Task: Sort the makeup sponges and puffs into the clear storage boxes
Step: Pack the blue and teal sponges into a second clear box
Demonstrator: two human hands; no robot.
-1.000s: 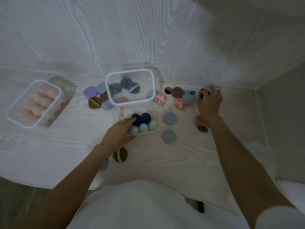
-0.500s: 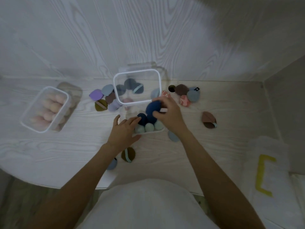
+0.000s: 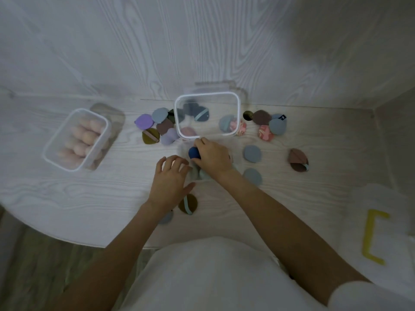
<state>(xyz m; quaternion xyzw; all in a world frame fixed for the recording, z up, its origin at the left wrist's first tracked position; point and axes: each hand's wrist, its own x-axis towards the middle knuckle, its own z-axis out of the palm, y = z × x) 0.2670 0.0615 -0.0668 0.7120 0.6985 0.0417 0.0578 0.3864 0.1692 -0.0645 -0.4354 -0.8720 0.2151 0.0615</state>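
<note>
Since half a second ago the right hand (image 3: 213,157) has sunk over the low clear box (image 3: 235,167), its fingers closed on the navy sponge (image 3: 194,153), while the left hand (image 3: 170,179) hangs open-fingered just beside. Two more clear boxes show: the peach-sponge box (image 3: 52,160) well left of the fingers, the empty box (image 3: 207,96) touching the right fingertips (image 3: 200,141). Two grey puffs (image 3: 252,153) lie right of them.

Dim, flat, cool light, low contrast. Soft shadow falls top right on the wall (image 3: 336,41). Strong wide-angle bending at edges. Slight motion blur throughout, hands and sponges soft-edged; no glare.
</note>
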